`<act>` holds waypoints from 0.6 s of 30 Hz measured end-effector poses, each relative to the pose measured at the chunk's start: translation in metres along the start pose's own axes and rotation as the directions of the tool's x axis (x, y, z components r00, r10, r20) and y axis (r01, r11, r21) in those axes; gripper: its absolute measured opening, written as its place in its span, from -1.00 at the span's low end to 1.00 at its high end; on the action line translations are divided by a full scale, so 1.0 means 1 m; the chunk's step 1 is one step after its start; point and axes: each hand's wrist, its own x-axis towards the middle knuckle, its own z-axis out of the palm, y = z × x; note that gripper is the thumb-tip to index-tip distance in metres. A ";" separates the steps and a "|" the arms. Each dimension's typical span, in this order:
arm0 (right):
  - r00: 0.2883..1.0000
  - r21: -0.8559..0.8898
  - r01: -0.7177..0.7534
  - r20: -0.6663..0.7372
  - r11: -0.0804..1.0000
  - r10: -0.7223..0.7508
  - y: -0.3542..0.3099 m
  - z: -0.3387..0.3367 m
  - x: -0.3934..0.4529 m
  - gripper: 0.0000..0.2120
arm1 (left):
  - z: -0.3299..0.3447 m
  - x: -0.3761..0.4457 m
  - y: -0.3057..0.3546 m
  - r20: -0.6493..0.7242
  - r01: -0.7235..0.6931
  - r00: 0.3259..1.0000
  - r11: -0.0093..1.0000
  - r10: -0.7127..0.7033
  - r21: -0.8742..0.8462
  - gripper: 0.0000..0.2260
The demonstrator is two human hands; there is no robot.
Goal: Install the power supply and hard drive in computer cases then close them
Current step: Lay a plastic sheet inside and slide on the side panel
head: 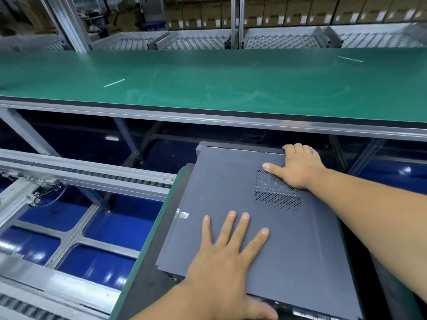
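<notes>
On closed case (pixel 231 192), flat hands.

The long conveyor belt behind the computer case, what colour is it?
Green conveyor belt, clearest in the head view.

The computer case (pixel 265 227) runs off the bottom edge, its inside is hidden, and the far boxes (pixel 300 15) are blurry.
</notes>
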 end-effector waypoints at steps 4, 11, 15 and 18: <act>0.998 -0.034 0.023 0.057 0.999 -0.021 -0.002 0.000 -0.002 0.27 | 0.001 0.007 0.011 -0.007 0.012 1.000 1.000 -0.012 0.010 0.07; 0.999 -0.019 0.035 0.006 0.999 -0.035 0.000 0.001 0.004 0.09 | 0.006 0.017 0.007 0.003 0.022 1.000 1.000 -0.022 -0.016 0.09; 0.999 0.043 0.021 -0.032 0.999 -0.020 -0.001 -0.001 0.011 -0.02 | 0.005 0.019 0.003 0.018 0.019 1.000 1.000 -0.018 -0.024 0.14; 0.999 0.064 -0.002 -0.032 0.998 0.004 -0.003 -0.004 0.015 -0.05 | 0.004 0.021 0.004 0.022 0.026 0.999 0.999 -0.025 -0.035 0.18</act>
